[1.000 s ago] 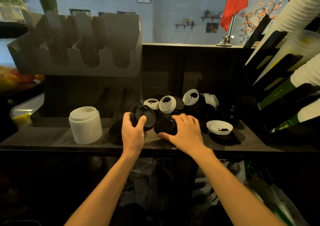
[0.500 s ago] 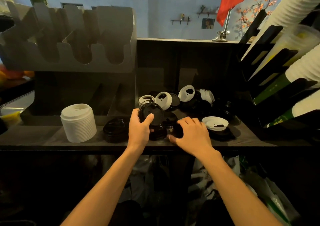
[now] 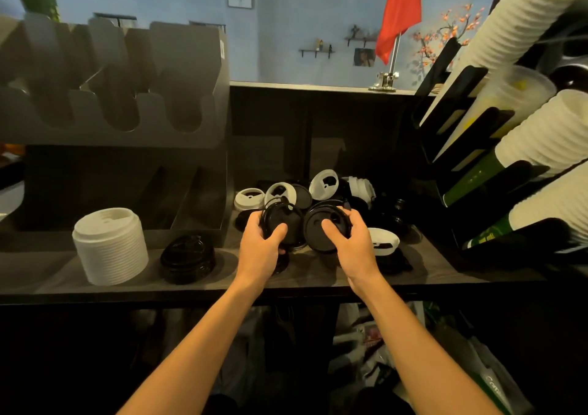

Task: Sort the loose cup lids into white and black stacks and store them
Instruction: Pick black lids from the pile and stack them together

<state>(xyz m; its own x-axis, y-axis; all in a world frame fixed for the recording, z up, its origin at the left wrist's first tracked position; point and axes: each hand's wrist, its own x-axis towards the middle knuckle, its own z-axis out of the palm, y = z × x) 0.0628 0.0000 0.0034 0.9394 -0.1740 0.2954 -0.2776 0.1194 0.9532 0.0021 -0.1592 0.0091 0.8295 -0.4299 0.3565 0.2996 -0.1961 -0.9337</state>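
Observation:
My left hand [image 3: 265, 249] grips a few nested black lids [image 3: 281, 220], tilted up above the counter. My right hand [image 3: 351, 244] holds another black lid [image 3: 318, 228] just to their right, thumb on its top; the two nearly touch. Behind them lies a loose pile of white lids [image 3: 324, 183] and black lids [image 3: 389, 214]. One white lid [image 3: 383, 241] lies flat right of my right hand. A tall white lid stack [image 3: 109, 246] and a low black lid stack [image 3: 187, 257] stand on the left of the counter [image 3: 47, 274].
A grey lid organiser [image 3: 121, 96] with scalloped slots stands behind the stacks on the left. A black rack [image 3: 461, 118] at the right holds slanted sleeves of paper cups [image 3: 547, 128]. Bags lie under the counter. A red flag [image 3: 402, 7] stands on the back ledge.
My right hand has picked a black lid up off the counter and raised it next to the lids in my left hand. The left hand stayed lifted with its lids.

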